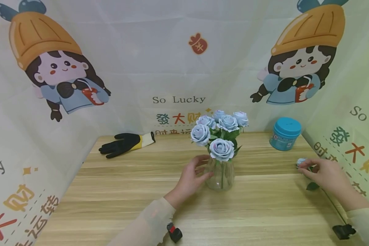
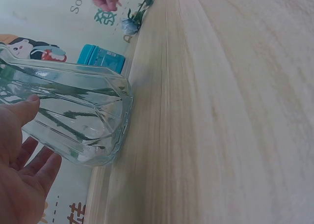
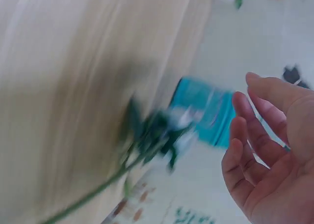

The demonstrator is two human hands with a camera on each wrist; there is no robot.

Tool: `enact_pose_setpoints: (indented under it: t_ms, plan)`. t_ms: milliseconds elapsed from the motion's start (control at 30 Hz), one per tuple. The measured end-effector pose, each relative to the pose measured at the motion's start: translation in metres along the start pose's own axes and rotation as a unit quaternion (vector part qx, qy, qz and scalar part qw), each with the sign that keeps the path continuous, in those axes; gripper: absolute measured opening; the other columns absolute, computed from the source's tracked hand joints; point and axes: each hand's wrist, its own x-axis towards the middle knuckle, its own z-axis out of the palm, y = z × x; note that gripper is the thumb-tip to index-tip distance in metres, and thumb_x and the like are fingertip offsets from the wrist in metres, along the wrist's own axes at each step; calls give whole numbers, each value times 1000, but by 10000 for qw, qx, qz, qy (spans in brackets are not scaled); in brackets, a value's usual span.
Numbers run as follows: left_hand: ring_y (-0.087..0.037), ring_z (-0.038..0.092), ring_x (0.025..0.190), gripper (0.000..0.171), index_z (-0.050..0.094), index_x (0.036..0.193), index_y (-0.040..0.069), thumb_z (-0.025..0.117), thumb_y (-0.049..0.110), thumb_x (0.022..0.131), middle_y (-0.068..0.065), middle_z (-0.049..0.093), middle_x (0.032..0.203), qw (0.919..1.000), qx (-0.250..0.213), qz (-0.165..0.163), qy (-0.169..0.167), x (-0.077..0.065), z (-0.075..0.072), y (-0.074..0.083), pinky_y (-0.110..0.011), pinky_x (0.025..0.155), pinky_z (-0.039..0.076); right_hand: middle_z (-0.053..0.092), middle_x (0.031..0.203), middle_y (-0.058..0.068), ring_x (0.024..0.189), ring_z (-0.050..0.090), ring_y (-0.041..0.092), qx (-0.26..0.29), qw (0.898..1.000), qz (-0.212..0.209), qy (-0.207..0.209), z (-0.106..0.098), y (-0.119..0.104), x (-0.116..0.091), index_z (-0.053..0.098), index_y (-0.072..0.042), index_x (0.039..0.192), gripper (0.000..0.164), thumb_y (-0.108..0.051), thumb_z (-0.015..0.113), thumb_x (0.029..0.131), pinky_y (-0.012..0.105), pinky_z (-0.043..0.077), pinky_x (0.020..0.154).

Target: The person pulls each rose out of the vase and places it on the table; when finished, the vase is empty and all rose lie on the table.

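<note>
A clear glass vase [image 1: 220, 176] stands on the wooden table, holding several pale blue artificial roses [image 1: 223, 149] with green leaves. My left hand [image 1: 193, 176] is at the vase's left side, its thumb across the front of the glass and its forefinger reaching behind. The left wrist view shows that thumb over the glass and the stems inside the vase [image 2: 83, 116]. On the right, a single blue rose [image 3: 147, 135] lies on the table. My right hand [image 1: 326, 174] is over its bloom, fingers loosely bent; the right wrist view shows nothing between them.
A blue lidded tub [image 1: 285, 134] stands at the table's back right. At the back left lies a black work glove [image 1: 126, 145] with a yellow and white cuff. Printed cloth [image 1: 135, 51] hangs around the back and sides of the table.
</note>
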Motion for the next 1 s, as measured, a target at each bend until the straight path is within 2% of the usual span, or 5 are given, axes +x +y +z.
enact_pose_setpoints:
  t_ms: [233, 433, 567, 767, 1000]
  plan:
    - [-43, 55, 136, 54, 53, 141, 3, 76, 6, 93, -17, 58, 146, 10000, 10, 3, -26, 0, 0, 1, -51, 112, 50, 71, 76, 0, 62, 52, -2, 814, 9908, -723, 804, 10, -58, -3, 77, -10, 95, 7, -10, 81, 89, 21, 44, 49]
    - [-42, 55, 135, 54, 54, 141, 3, 76, 7, 93, -17, 58, 146, 10000, 54, 34, -51, 0, 0, 0, -50, 111, 50, 73, 80, -2, 67, 55, -1, 1438, 9758, -1228, 1098, 19, -107, -5, 77, -11, 95, 13, -3, 82, 86, 14, 50, 58]
    - [-39, 56, 136, 54, 53, 142, 4, 76, 7, 93, -16, 58, 146, 10000, 59, 29, -57, 0, 0, 1, -51, 111, 50, 70, 78, -5, 68, 57, 2, 1990, 9623, -1417, 1197, 27, -135, -6, 77, -12, 97, 16, -1, 81, 87, 14, 51, 62]
    - [-40, 56, 136, 54, 53, 141, 3, 76, 6, 93, -18, 58, 146, 10000, -4, 15, -27, -1, 0, 1, -51, 111, 50, 69, 77, -6, 66, 59, 6, 2819, 9331, -1791, 1333, 39, -169, -4, 79, -15, 102, 24, 2, 81, 85, 17, 51, 64]
    - [-39, 56, 136, 54, 53, 141, 3, 76, 6, 93, -17, 58, 146, 10000, 17, 23, -4, -1, 0, -1, -51, 111, 50, 65, 74, -5, 63, 54, 7, 3170, 9132, -2101, 1466, 50, -193, 2, 79, -14, 101, 26, 4, 83, 83, 18, 47, 56]
